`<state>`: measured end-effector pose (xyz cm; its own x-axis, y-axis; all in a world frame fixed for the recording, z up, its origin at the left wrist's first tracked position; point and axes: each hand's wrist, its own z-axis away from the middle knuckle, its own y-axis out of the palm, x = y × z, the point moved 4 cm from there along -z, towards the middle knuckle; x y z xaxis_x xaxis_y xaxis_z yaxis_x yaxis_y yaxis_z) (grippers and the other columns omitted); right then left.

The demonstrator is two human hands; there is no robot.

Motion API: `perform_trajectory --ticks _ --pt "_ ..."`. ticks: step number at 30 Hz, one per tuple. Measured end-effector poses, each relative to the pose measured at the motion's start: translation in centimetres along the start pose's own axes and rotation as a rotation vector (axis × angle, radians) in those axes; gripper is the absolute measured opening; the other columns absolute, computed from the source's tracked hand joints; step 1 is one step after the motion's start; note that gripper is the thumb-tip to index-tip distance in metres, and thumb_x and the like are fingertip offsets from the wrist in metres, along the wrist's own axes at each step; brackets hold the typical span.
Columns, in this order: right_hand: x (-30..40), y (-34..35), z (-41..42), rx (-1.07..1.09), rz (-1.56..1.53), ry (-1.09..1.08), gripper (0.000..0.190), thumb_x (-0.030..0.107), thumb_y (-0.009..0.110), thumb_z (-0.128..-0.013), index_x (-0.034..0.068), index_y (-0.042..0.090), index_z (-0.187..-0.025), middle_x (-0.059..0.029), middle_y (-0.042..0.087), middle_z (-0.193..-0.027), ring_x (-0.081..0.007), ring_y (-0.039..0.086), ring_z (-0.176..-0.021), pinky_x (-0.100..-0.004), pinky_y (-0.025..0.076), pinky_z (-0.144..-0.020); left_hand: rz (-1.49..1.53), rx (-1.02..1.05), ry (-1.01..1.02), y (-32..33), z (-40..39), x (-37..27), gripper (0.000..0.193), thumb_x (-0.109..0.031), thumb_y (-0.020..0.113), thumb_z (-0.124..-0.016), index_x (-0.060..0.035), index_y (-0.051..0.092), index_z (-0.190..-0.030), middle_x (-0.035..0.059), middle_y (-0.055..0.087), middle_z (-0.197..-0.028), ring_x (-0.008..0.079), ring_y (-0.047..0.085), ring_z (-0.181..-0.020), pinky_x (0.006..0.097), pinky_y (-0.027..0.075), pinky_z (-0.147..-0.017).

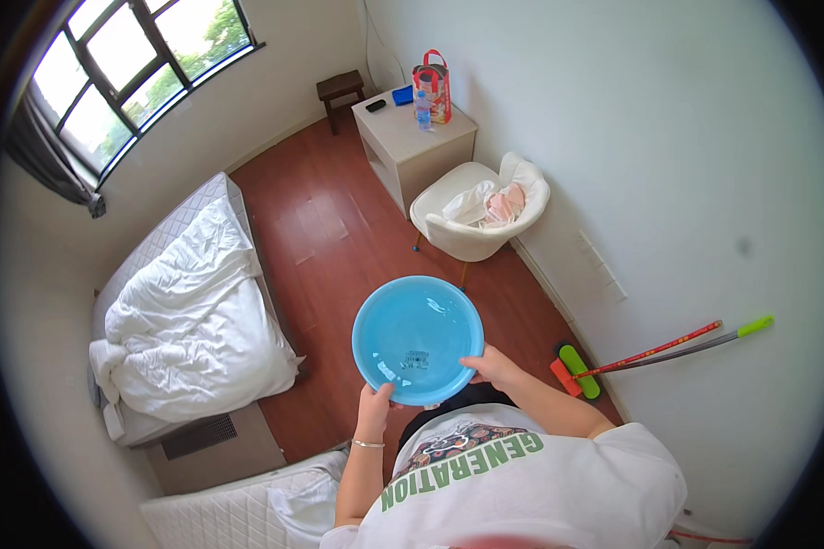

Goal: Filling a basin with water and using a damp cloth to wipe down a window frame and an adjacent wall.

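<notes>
A round blue plastic basin (415, 322) is held out in front of my body, above the red-brown floor. Its inside looks smooth and glossy, with a small dark printed patch near the bottom; I cannot tell whether it holds water. My left hand (378, 406) grips the near-left rim, thumb over the edge and a bangle on the wrist. On the near-right rim, my right hand (491, 367) has its thumb on top. The other fingers of both hands are mostly hidden under the basin.
A white armchair (446, 237) with clothes stands ahead, beside a cabinet (426, 144) bearing a bag and bottle. A bed (185, 322) with a white duvet is on the left, a second mattress (213, 508) behind it. A broom (578, 370) and another long-handled tool lean at the right wall.
</notes>
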<state>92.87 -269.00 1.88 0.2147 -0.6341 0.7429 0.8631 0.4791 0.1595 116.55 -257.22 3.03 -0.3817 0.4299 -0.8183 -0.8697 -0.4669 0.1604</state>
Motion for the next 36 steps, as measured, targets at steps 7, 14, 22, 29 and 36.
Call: perform_trajectory --ticks 7,14,22,29,36 --pt "11.2 0.9 -14.7 -0.069 -0.099 -0.044 0.047 0.017 0.064 -0.082 0.006 0.051 -0.127 -0.0099 0.063 -0.108 -0.0183 0.065 -0.09 -0.0327 0.056 -0.071 -0.06 0.026 -0.006 -1.6 -17.8 -9.8 0.018 -0.01 0.055 -0.085 0.003 0.06 -0.097 0.0104 0.066 -0.077 0.0147 0.06 -0.053 0.0243 0.05 -0.047" --pt "22.5 0.2 -29.2 -0.05 -0.094 0.002 0.045 0.013 0.064 -0.083 0.008 0.052 -0.126 -0.0091 0.065 -0.106 -0.0197 0.066 -0.091 -0.037 0.056 -0.073 -0.081 0.034 -0.073 -1.7 -33.4 -20.1 0.02 -0.011 0.056 -0.086 0.0045 0.059 -0.099 0.0092 0.064 -0.075 0.0143 0.06 -0.054 0.0247 0.049 -0.049" --pt "32.6 -1.6 -46.3 -0.186 -0.154 0.029 0.045 0.01 0.064 -0.084 0.004 0.051 -0.126 -0.0118 0.066 -0.103 -0.0205 0.068 -0.082 -0.0339 0.057 -0.066 -0.161 0.103 -0.161 -0.1 -53.5 -30.6 0.024 -0.012 0.053 -0.088 0.0037 0.058 -0.105 0.0106 0.065 -0.079 0.0155 0.06 -0.058 0.0268 0.051 -0.055" --pt "39.7 -2.9 -58.4 -0.425 -0.38 0.129 0.055 0.017 0.068 -0.084 0.004 0.045 -0.132 -0.0169 0.063 -0.11 -0.0241 0.067 -0.088 -0.0372 0.057 -0.071 -0.306 0.344 -0.266 0.4 -73.3 -36.1 0.024 -0.011 0.053 -0.087 0.0023 0.056 -0.107 0.0114 0.065 -0.084 0.0177 0.062 -0.062 0.0285 0.051 -0.058" --pt "50.0 -8.8 -66.3 -1.076 0.28 -0.266 0.059 0.017 0.069 -0.085 0.005 0.043 -0.136 -0.0196 0.055 -0.126 -0.0307 0.063 -0.102 -0.0405 0.051 -0.087 -0.406 0.503 -0.368 3.4 -89.7 -39.9 0.028 -0.008 0.051 -0.087 0.0038 0.055 -0.112 0.0126 0.066 -0.087 0.0167 0.062 -0.064 0.028 0.051 -0.06"
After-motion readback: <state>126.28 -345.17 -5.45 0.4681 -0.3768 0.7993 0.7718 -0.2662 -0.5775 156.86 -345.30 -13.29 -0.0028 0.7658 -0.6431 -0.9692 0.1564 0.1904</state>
